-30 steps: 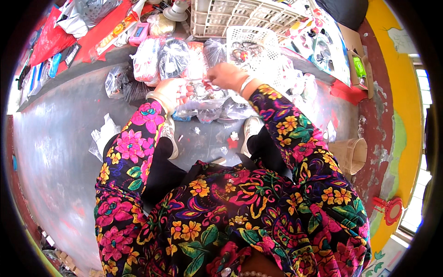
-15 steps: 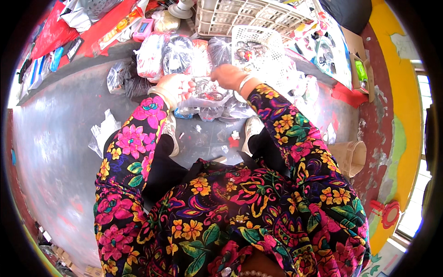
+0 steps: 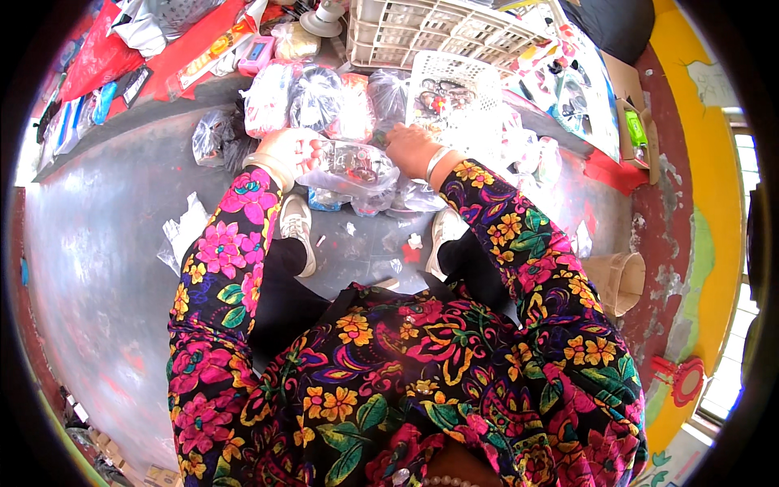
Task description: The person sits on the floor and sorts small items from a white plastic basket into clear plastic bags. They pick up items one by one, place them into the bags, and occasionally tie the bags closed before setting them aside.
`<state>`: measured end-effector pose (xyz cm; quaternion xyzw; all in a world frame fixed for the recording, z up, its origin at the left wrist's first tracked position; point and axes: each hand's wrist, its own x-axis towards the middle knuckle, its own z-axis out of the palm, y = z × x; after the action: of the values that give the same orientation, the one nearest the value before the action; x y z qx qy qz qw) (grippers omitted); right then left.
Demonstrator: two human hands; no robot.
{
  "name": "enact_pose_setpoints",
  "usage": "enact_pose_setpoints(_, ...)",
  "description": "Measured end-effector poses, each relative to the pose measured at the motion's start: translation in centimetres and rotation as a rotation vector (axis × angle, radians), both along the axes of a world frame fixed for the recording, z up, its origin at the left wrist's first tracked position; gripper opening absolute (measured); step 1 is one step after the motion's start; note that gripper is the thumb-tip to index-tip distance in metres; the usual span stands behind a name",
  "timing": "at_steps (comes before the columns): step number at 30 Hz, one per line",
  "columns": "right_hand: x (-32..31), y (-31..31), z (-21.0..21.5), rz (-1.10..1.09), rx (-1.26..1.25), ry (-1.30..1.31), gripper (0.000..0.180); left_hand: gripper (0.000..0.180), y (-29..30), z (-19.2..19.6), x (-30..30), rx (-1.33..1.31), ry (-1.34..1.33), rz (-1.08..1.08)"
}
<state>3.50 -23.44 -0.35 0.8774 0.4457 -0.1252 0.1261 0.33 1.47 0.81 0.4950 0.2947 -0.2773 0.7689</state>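
A clear plastic bag (image 3: pixel 354 169) with small dark and red pieces inside lies between my hands, above other bags near my feet. My left hand (image 3: pixel 284 152) is at its left end, fingers curled in on the plastic. At the upper right end is my right hand (image 3: pixel 412 151), back upward and fingers bent together; what its fingertips hold is hidden. Just beyond it stands a white perforated basket (image 3: pixel 489 96) with dark-handled, scissor-like items and a small red piece in it.
Stuffed plastic bags (image 3: pixel 315 99) line the far side of my hands, with a large cream crate (image 3: pixel 389 47) behind. A dark bag (image 3: pixel 214 136) sits at left. On the right are an open paper bag (image 3: pixel 610 280) and a cardboard box (image 3: pixel 643 162) with a green package.
My left hand has shifted a little left and the right hand slightly right and nearer. The clear bag between them now shows more fully, stretched wider.
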Motion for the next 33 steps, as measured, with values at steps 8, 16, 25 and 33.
enact_pose_setpoints(8, -1.7, 1.6, 0.2, 0.085, -0.109, 0.119, 0.013, 0.013, 0.2, -0.1, -0.1, -0.006, 0.009, 0.018)
enact_pose_setpoints(16, -0.9, 1.8, 2.1, -0.037, -0.066, 0.176, 0.019, 0.013, 0.3, 0.0, -0.2, 0.001, -0.003, 0.001)
enact_pose_setpoints(25, -5.1, -0.5, 9.8, -0.088, 0.386, 0.181, 0.018, 0.021, 2.9, 5.6, -6.0, 0.133, -0.25, 0.048)
enact_pose_setpoints(33, -12.9, -7.2, 21.7, -0.498, 1.082, 0.368, 0.007, 0.021, -1.4, 19.4, -15.9, 0.05, -0.696, -0.025)
